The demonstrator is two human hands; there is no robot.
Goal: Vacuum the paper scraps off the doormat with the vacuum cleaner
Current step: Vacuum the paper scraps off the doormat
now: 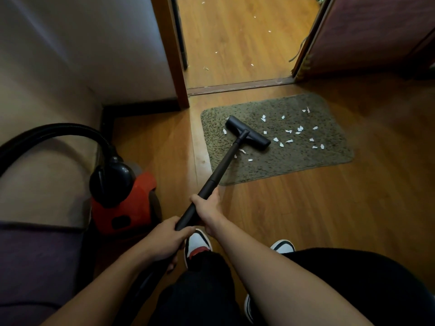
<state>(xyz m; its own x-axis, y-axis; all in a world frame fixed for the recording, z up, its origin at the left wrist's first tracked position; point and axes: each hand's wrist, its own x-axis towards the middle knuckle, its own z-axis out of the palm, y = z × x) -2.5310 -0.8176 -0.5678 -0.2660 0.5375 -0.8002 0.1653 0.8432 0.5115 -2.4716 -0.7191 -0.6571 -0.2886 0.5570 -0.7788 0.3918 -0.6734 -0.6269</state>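
Note:
A grey-green shaggy doormat (306,161) lies on the wood floor before a doorway. Several white paper scraps (300,129) are strewn over its middle and right part, and a few lie beside the nozzle. The black vacuum nozzle (255,136) rests on the mat's left half, at the end of a black wand (223,167). My right hand (208,208) grips the wand partway down. My left hand (168,238) grips its lower end, closer to my body. The red and black vacuum cleaner (127,201) stands on the floor to my left, and its black hose (58,129) arches leftward.
A wall corner and a wooden door frame (173,67) stand left of the mat. Beyond the threshold (240,85), more scraps (252,64) dot the wood floor. A dark red cloth-covered piece of furniture (367,36) is at upper right. My shoes (197,243) are below the hands.

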